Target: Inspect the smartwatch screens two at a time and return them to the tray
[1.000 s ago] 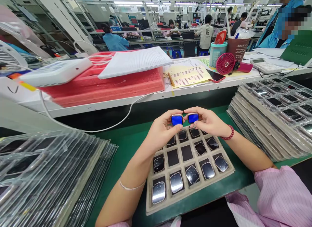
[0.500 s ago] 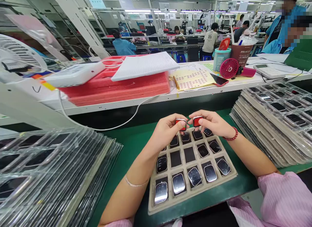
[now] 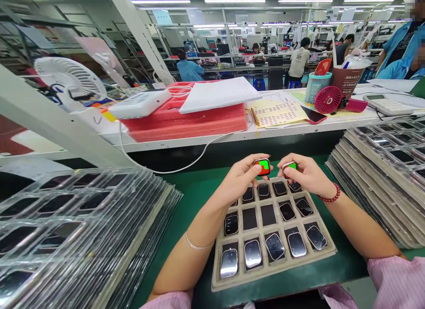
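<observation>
Between the thumb and fingers of my left hand [image 3: 239,178] is a smartwatch case [image 3: 264,167] without a strap, its screen lit in red and green. My right hand [image 3: 310,174] pinches a second smartwatch case [image 3: 290,167], whose screen shows green beside the thumb. Both are held up over the far edge of a beige compartment tray [image 3: 239,280]. More watch cases, mostly dark-screened, lie in the tray, such as the watch [image 3: 297,245] in the near row. Two compartments in its middle row hold no watch and show dark bottoms. My hands cover part of the far row.
Stacked clear trays of watches [image 3: 133,225] stand at the left, with another stack [image 3: 375,185] at the right. Behind, a shelf carries red foam [image 3: 189,125], papers, a pink fan [image 3: 328,99] and cups. A white cable [image 3: 195,160] droops below the shelf. Several people sit farther off.
The left watch's screen has gone from mostly red to red and green, the right one's from red to green. My hands have drawn slightly apart. The camera view has turned left.
</observation>
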Demonstrator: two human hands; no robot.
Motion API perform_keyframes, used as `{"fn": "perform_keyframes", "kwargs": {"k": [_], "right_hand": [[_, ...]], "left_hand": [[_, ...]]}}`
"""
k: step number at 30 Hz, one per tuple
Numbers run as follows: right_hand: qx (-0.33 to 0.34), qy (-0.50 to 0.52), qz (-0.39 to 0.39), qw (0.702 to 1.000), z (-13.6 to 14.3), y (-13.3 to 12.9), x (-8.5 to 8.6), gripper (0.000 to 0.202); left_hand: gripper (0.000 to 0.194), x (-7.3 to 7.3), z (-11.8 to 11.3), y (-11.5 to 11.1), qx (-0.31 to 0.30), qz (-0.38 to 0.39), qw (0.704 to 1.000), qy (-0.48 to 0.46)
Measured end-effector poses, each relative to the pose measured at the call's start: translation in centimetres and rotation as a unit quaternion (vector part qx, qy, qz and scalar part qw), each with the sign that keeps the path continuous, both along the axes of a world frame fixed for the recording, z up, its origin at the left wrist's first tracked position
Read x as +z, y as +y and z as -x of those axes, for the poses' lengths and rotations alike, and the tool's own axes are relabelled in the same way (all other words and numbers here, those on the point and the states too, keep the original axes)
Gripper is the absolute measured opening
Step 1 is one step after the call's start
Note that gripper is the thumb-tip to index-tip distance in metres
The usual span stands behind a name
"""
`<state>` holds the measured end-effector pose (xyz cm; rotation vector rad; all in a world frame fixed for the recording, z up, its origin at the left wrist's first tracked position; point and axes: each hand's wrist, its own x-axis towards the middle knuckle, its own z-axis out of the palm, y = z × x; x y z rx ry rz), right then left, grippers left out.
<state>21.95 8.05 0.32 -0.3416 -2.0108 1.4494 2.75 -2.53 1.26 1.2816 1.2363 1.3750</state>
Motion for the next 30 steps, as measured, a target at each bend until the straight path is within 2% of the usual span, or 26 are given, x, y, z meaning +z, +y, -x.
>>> {"fn": "perform_keyframes", "kwargs": {"k": [8, 15, 24, 26, 30], "right_hand": [[0.010, -0.001, -0.016, 1.000, 0.14, -0.11, -0.09, 0.025], [0.028, 0.014, -0.027, 0.999, 0.24, -0.15, -0.17, 0.034], [0.027, 0.022, -0.046, 0.998, 0.35, -0.15, -0.28, 0.020], [0.030, 0.025, -0.043, 0.998, 0.34, -0.11, -0.29, 0.018], [0.049, 0.014, -0.005, 0.999, 0.33, 0.10, -0.33, 0.028]], "left_hand": [[0.042, -0.11, 0.05, -0.01, 0.006, -0.009, 0.999, 0.048], [0.039, -0.14, -0.07, 0.13, 0.020, -0.031, 0.998, 0.053], [0.029, -0.06, -0.43, 0.10, 0.015, -0.025, 0.998, 0.048], [0.029, -0.02, -0.46, 0.07, 0.021, -0.022, 0.997, 0.064], [0.027, -0.05, -0.43, 0.05, 0.034, -0.025, 0.995, 0.091]]}}
